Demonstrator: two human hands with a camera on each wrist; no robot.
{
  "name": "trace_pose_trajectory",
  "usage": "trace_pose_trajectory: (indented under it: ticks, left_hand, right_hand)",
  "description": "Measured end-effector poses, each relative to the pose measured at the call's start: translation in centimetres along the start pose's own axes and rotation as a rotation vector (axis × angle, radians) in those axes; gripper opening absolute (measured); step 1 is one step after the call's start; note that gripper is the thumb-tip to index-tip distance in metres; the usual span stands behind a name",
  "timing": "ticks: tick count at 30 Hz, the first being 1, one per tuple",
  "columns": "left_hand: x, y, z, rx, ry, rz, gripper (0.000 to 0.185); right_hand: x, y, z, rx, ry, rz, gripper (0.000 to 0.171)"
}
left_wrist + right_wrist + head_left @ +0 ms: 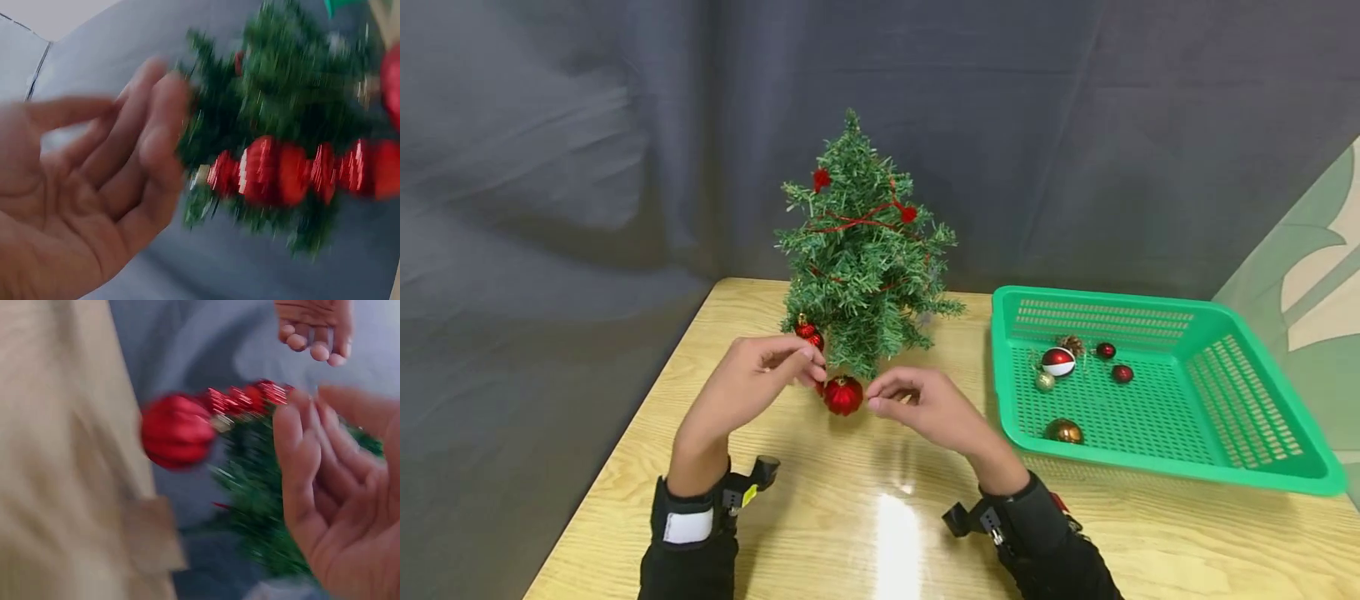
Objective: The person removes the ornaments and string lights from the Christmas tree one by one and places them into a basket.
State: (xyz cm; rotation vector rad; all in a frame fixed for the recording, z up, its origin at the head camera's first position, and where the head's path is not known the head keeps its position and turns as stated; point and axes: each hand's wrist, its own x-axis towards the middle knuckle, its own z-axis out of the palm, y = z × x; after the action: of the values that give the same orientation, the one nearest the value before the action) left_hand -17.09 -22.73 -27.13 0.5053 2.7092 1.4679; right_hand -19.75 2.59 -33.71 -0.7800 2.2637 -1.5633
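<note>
A small green Christmas tree stands on the table, red garland with fuzzy red tufts across its branches. Low at its front hangs a red ribbed ball ornament. Beside it, to the left, hangs a shiny red spindle-shaped ornament, partly hidden behind my left hand in the head view. My left hand is close to that ornament, fingers loosely bent and holding nothing. To the right of the ball is my right hand, its fingers relaxed and nothing between them; the ball hangs apart from its fingertips.
On the right side of the table sits a green plastic basket. Inside lie a red and white ball, a bronze ball, a pine cone and several small baubles. Dark cloth hangs behind the tree.
</note>
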Motion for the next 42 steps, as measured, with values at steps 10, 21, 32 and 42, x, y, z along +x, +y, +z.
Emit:
trace_pose_trajectory:
  ticks: [10,21,32,42]
  left_hand:
    - [0.5,-1.5,2.3,0.345,-0.058,-0.219,0.028]
    - [2.0,-2.4,3.2,0.277,0.006,-0.209,0.011]
    - [2.0,-2.6,2.8,0.221,0.004,-0.245,0.01]
    - [1.1,-1.5,2.5,0.196,0.051,-0.242,0.011]
  right_hand:
    - [2.3,2.4,3.9,0.313,0.083,0.23,0.034]
    - [3.1,1.7,6.0,0.427,0.193,0.21,0.02]
    - [2.8,1.0,6.8,0.443,0.269,0.217,0.02]
    - [2.0,-0.4,6.6,0.51,0.27,0.189,0.024]
